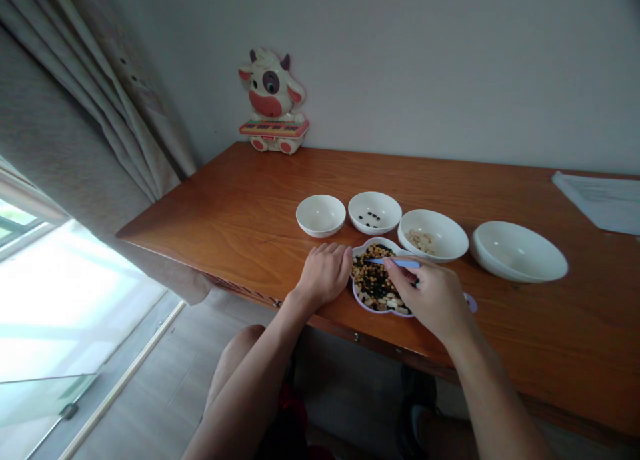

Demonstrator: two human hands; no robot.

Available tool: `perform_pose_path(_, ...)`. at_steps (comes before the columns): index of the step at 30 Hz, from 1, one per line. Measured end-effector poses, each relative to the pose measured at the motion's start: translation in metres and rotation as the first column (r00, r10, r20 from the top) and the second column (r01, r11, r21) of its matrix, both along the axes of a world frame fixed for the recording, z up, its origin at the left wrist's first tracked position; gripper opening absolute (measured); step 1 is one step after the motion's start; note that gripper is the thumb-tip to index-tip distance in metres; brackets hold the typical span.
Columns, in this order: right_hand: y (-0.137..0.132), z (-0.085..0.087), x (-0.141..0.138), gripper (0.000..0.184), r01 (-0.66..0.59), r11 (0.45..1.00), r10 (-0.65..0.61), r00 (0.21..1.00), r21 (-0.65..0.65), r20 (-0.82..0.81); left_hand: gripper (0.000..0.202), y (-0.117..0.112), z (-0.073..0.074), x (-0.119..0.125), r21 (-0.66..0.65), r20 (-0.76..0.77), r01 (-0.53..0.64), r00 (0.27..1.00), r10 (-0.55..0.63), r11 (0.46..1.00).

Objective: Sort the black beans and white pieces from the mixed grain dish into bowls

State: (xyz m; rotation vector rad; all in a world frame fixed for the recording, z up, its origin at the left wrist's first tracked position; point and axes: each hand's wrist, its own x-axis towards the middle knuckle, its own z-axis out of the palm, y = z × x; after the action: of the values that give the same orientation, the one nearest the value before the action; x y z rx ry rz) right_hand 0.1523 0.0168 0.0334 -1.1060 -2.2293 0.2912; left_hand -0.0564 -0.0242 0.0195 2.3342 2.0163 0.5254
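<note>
A shaped white dish [361, 252] near the table's front edge holds mixed beans: yellow, black and white. My left hand [324, 273] rests on the table with curled fingers against the dish's left rim. My right hand [434, 295] is over the dish's right side, pinched on blue tweezers [395, 263] whose tips point left over the beans. Behind the dish stand three small white bowls: one empty [321, 215], one with a few black beans [375, 213], one with white beans [433, 236].
A larger empty white bowl [519, 252] sits to the right. A cow-shaped toy keyboard [273, 105] leans on the wall at the back. Papers [600, 200] lie at the far right. Curtains and a window are to the left. My knees are under the wooden table [225, 207].
</note>
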Motion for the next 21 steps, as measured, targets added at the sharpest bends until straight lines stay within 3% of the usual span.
perform_pose_path(12, -0.0001, 0.0006, -0.0008, 0.036, 0.044, 0.999, -0.044, 0.999, 0.027, -0.004, 0.038, -0.0002, -0.0042, -0.0010, 0.024, 0.033, -0.007, 0.999, 0.006, 1.000)
perform_pose_path(21, 0.0004, 0.0016, -0.0019, 0.034, 0.006, 0.999, -0.006, 1.000, 0.038, -0.003, 0.037, -0.0003, -0.0014, 0.0001, 0.014, 0.010, -0.009, 1.000, 0.009, 1.000)
